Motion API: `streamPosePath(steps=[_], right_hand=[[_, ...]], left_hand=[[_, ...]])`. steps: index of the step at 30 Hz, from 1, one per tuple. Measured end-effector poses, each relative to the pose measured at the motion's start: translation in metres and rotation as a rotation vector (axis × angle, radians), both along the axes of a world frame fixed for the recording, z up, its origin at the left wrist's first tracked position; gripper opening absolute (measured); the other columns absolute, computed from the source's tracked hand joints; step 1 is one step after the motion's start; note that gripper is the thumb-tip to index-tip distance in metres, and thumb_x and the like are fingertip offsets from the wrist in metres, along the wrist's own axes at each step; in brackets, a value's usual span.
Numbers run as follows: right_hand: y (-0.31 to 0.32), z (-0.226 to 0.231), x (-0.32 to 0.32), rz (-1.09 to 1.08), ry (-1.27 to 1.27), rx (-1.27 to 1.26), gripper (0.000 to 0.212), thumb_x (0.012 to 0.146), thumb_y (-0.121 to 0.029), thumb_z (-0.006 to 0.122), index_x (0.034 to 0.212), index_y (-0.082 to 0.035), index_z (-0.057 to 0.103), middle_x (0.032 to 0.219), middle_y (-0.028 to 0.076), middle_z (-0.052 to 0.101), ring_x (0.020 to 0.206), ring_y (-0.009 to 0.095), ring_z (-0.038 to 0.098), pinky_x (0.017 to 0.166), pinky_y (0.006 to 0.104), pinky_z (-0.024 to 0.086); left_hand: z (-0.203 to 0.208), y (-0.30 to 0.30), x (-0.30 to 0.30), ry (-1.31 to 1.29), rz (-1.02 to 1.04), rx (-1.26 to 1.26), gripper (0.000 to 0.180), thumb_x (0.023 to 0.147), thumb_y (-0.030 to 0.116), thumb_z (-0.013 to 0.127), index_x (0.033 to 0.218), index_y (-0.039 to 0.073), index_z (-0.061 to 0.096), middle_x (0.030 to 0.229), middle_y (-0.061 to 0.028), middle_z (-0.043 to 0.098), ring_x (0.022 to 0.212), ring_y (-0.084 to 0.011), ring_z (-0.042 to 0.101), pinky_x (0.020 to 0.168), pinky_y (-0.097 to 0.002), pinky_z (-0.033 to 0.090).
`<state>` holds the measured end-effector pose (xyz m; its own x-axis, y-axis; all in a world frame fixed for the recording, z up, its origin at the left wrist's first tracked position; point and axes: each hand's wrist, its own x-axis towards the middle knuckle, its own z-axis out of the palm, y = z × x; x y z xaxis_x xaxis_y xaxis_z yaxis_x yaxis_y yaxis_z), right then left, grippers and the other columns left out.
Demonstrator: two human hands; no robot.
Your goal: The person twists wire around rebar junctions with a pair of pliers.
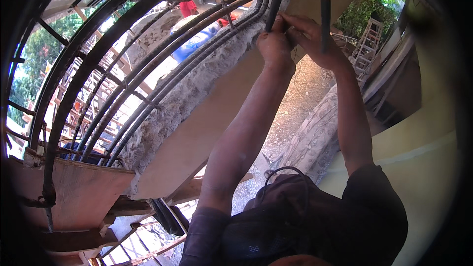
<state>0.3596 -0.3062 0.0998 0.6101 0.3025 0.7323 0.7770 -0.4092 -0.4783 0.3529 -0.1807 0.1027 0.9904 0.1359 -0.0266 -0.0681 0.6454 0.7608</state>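
My left hand (pixel 275 48) is raised at the top centre, its fingers closed beside the lower end of a dark handle-like bar with an orange band (pixel 278 0). My right hand (pixel 318 44) reaches in from the right, with bent fingers meeting the left hand's fingertips. Whatever lies between the fingers is too small or hidden to make out. A second dark bar with an orange band (pixel 325 12) hangs in front of my right hand. The upper ends of both bars are out of view, so I cannot tell whether they join.
Curved rusty rebar (pixel 133 76) with cross ties runs along a rough concrete edge (pixel 170 113) on the left. A smooth board (pixel 197 138) lies below it. Farther off are a blue drum-like object (pixel 194 42), a ladder (pixel 367 44) and rubble ground (pixel 300 98). A pale curved wall (pixel 419 167) stands right.
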Motion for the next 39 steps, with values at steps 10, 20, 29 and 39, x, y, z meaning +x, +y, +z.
streamPosePath(steps=[10,20,29,39], right_hand=[[0.005,0.081,-0.069,0.155,0.176,0.468,0.061,0.098,-0.051,0.058,0.130,0.000,0.059,0.104,0.011,0.072,0.093,0.018,0.071,0.082,0.0317,0.057],[0.053,0.107,-0.062,0.347,0.396,0.585,0.044,0.098,-0.042,0.062,0.122,-0.006,0.066,0.099,0.008,0.073,0.084,0.013,0.071,0.059,0.0239,0.050],[0.061,0.108,-0.066,-0.186,-0.075,0.478,0.028,0.102,-0.029,0.058,0.113,-0.005,0.063,0.089,0.004,0.070,0.069,0.010,0.064,0.060,0.0243,0.049],[0.054,0.134,-0.091,-0.220,-0.418,0.856,0.031,0.100,-0.031,0.060,0.112,-0.003,0.065,0.093,0.007,0.070,0.066,0.011,0.060,0.053,0.0235,0.042]], left_hand=[[-0.017,-0.006,0.002,-0.226,0.280,0.394,0.026,0.096,0.016,0.058,0.088,-0.005,0.071,0.066,-0.0053,0.064,0.048,-0.0096,0.055,0.047,-0.0277,0.041],[-0.029,-0.003,0.016,-0.356,0.294,0.364,0.029,0.099,0.021,0.059,0.106,-0.004,0.072,0.074,-0.0055,0.066,0.054,-0.0071,0.054,0.048,-0.0240,0.042],[-0.025,-0.005,0.009,-0.265,0.309,0.399,0.038,0.100,0.026,0.057,0.080,-0.004,0.069,0.061,-0.0062,0.063,0.052,-0.0097,0.056,0.052,-0.0301,0.043],[-0.026,-0.005,0.008,-0.272,0.254,0.363,0.032,0.100,0.022,0.059,0.114,-0.004,0.070,0.071,-0.0058,0.066,0.051,-0.0082,0.053,0.049,-0.0265,0.042]])
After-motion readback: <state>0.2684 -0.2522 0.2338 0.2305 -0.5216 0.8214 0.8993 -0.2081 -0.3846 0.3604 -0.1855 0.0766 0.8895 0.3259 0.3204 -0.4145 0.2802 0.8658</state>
